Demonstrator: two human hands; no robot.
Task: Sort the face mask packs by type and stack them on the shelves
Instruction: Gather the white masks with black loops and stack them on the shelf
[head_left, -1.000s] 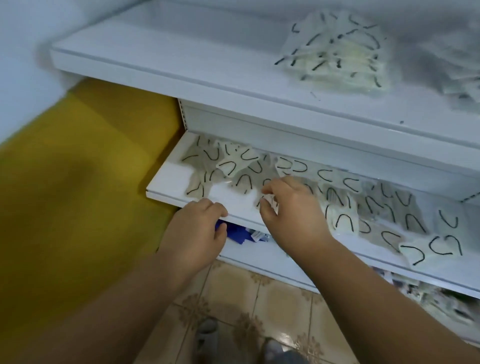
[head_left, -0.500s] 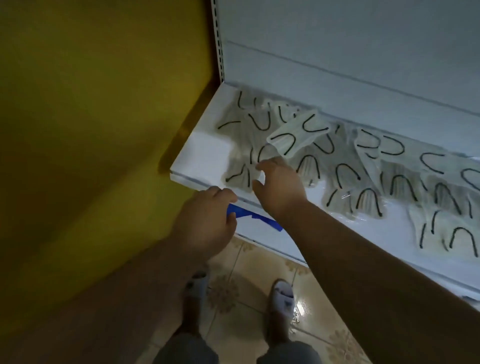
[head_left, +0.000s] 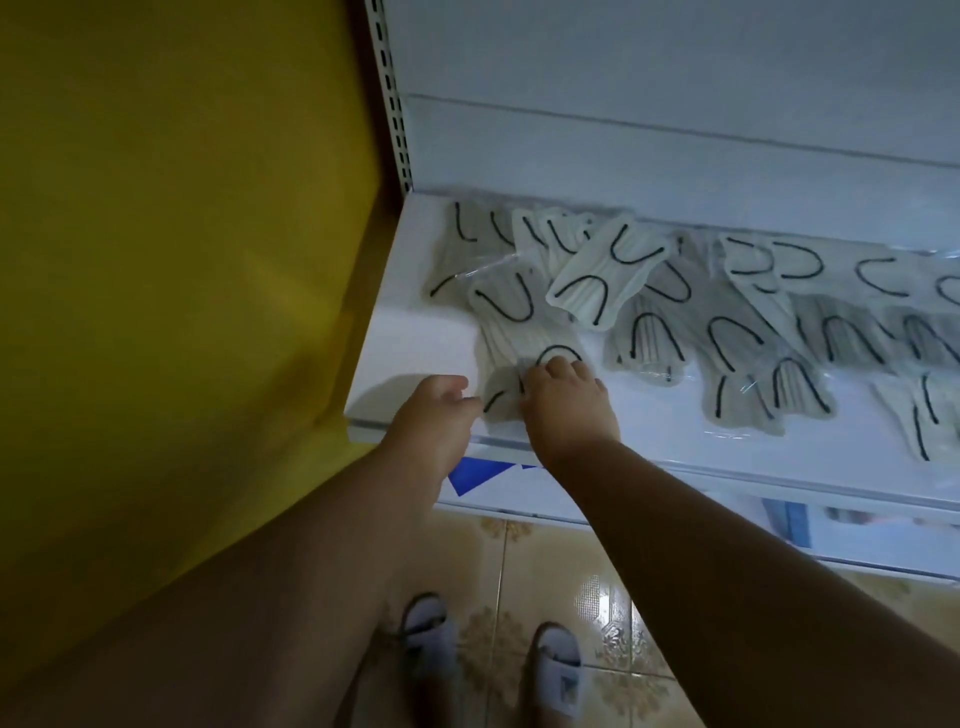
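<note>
The face mask pack (head_left: 501, 392) nearest the shelf's front edge is the one being worked: a clear sleeve with a pale mask and black ear loops, lying flat near the left end of the white shelf (head_left: 410, 338). The right hand (head_left: 563, 410) has its fingers curled down onto the pack's right side, seemingly pinching it, though the fingertips are hidden under the knuckles. The left hand (head_left: 434, 418) sits just left of that grip with thumb and fingers loosely bent, touching or nearly touching the pack's left edge; I cannot tell if it has hold.

Just beyond the grip another pack (head_left: 511, 317) overlaps this one, and a lighter pack (head_left: 605, 280) lies further back and to the right. To do this well, I'd say lift the near edge first, slide the pack toward the body to free it from the overlap, and let the left hand steady the neighbours so the slippery plastic doesn't drag them off the edge.
</note>
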